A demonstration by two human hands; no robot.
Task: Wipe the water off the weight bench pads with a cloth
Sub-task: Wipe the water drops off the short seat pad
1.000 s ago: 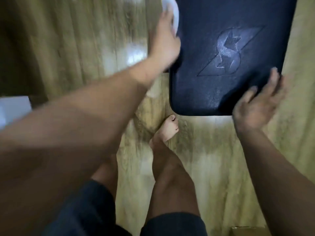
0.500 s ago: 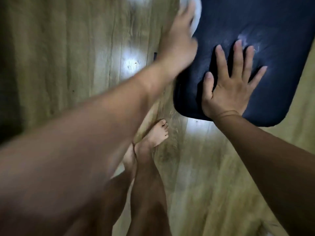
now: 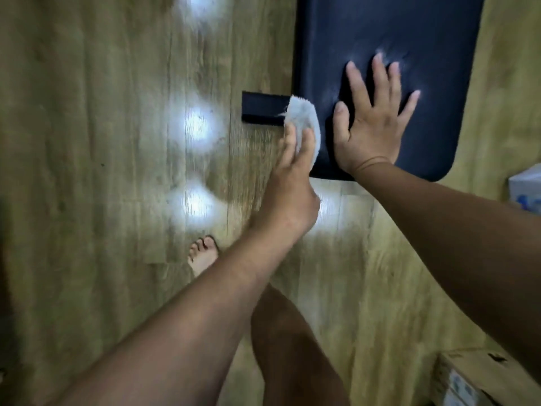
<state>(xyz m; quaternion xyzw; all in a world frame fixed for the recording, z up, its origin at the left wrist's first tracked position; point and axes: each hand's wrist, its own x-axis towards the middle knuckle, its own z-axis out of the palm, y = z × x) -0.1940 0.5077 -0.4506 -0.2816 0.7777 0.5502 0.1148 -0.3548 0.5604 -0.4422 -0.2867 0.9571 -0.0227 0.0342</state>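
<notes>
Cloth (image 3: 304,121) between left hand (image 3: 292,174) and pad (image 3: 380,30) edge

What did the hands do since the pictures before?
The left hand, holding the cloth, slid along the left edge of the bench pad toward its near corner. The right hand moved from the pad's right edge to rest flat on top. The cloth stayed in the left hand.

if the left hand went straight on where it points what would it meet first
Probably the black bar jutting from under the bench pad, just past the cloth; depth unclear, left hand might clear it.
</notes>
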